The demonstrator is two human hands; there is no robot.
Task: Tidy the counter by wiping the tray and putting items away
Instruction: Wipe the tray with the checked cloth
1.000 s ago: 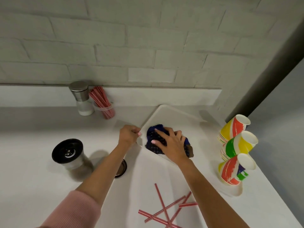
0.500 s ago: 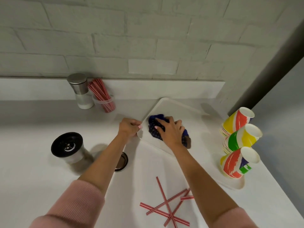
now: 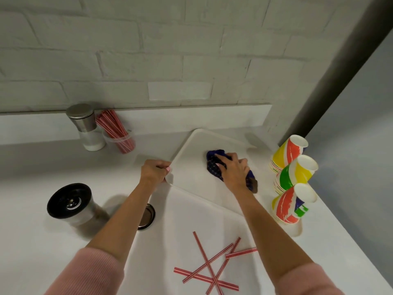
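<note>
Right hand (image 3: 232, 171) presses flat on a dark blue cloth (image 3: 214, 165), fingers spread over it, on the far tray (image 3: 197, 141). Left hand (image 3: 154, 172) is clamped on that tray's near left corner, pinning it to the white bench (image 3: 32, 241). I judge the wiping step is in hand. A second tray (image 3: 187, 220), nearer me, carries loose red striped straws (image 3: 207, 265); three stacks of bright paper cups (image 3: 294, 175) stand at its right edge. Next, I think, the cloth must sweep the unwiped area while the left hand holds firm. Afterwards the straws likely belong in the clear straw cup (image 3: 120, 138) beside the wall.
</note>
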